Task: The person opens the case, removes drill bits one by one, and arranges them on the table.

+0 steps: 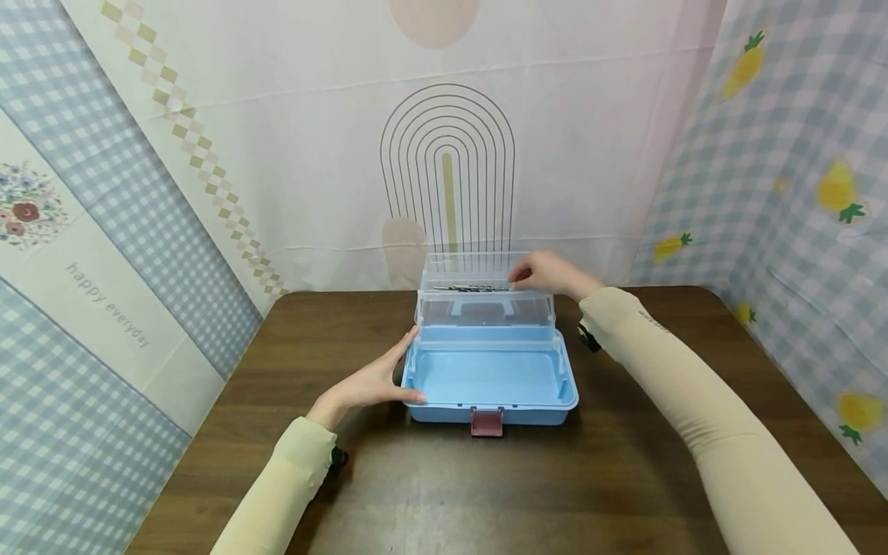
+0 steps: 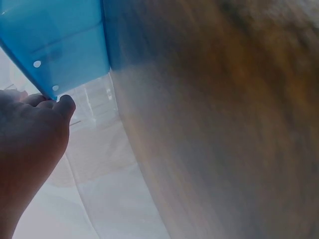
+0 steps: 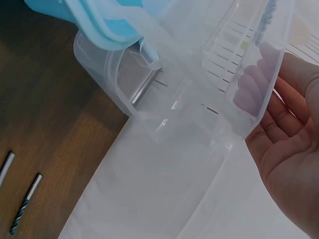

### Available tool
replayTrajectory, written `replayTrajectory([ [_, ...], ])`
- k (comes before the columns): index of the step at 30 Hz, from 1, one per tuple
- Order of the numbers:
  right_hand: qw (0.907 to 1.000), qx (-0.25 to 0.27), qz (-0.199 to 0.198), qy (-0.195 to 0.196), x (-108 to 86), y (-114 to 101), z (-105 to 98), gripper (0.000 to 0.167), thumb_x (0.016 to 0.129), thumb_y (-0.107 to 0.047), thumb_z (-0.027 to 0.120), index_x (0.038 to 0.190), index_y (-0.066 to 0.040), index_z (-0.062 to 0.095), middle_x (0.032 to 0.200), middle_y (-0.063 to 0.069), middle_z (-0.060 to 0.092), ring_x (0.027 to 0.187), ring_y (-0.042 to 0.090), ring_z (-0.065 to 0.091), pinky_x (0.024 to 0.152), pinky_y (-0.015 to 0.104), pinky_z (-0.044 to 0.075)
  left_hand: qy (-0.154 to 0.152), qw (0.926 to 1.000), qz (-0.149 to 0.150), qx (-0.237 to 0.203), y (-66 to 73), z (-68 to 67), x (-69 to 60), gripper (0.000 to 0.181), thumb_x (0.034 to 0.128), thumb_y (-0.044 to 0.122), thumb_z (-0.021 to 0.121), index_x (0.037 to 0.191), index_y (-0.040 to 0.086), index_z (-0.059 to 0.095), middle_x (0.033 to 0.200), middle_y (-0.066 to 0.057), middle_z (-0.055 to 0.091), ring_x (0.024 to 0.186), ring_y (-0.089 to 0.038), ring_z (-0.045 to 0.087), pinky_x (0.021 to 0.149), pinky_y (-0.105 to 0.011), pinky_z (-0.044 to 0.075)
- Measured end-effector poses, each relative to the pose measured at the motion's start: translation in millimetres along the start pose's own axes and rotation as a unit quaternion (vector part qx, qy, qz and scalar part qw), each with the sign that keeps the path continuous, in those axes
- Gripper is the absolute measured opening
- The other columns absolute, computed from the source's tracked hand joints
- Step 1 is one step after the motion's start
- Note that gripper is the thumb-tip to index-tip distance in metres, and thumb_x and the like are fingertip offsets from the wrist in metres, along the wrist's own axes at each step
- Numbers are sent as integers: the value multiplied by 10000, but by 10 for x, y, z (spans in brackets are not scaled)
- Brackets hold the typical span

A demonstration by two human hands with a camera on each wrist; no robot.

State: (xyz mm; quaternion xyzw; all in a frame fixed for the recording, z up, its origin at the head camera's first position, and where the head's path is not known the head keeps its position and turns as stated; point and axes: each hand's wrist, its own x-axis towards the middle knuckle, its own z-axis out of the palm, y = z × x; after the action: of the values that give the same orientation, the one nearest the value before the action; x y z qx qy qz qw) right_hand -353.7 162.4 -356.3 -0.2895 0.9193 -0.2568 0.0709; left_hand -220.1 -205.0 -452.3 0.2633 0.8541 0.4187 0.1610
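A light blue toolbox (image 1: 489, 417) with a pink latch (image 1: 487, 422) stands open on the table. My left hand (image 1: 375, 381) holds its left side, thumb on the front rim; in the left wrist view the curled fingers (image 2: 64, 105) touch the box's edge. Above the box's back is a raised clear tray (image 1: 530, 302) with several drill bits (image 1: 472, 289) in it. At the tray's right end, my right hand (image 1: 551, 276) has its fingers curled beside the bits. Through clear plastic, the right wrist view shows fingertips (image 3: 249, 89); whether they pinch a bit is unclear.
More drill bits (image 3: 26, 204) lie on the brown wooden table (image 1: 333, 331), seen in the right wrist view. Behind the box hangs a pale cloth (image 1: 583, 154) with printed arches. A checked cloth (image 1: 791, 200) borders the right side.
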Motion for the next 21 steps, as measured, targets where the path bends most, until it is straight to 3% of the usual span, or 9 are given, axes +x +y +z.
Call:
replayTrajectory([
  [8, 10000, -30, 45, -69, 57, -46, 33, 175, 936, -61, 709, 1079, 30, 753, 1041, 149, 739, 979, 295, 680, 881, 437, 536, -19, 9999, -114, 39, -19, -6, 17, 1222, 801, 477, 841, 1621, 352, -57, 1682, 115, -54, 1526, -138, 22, 1200, -526, 151],
  [21, 10000, 31, -57, 40, 101, -26, 96, 149, 934, -62, 720, 1042, 27, 771, 1007, 150, 750, 933, 292, 696, 846, 434, 551, -4, 10000, -73, -13, -7, 1, 7, 1211, 808, 442, 847, 1619, 362, -48, 1675, 120, -50, 1531, -178, 25, 1194, -546, 152],
])
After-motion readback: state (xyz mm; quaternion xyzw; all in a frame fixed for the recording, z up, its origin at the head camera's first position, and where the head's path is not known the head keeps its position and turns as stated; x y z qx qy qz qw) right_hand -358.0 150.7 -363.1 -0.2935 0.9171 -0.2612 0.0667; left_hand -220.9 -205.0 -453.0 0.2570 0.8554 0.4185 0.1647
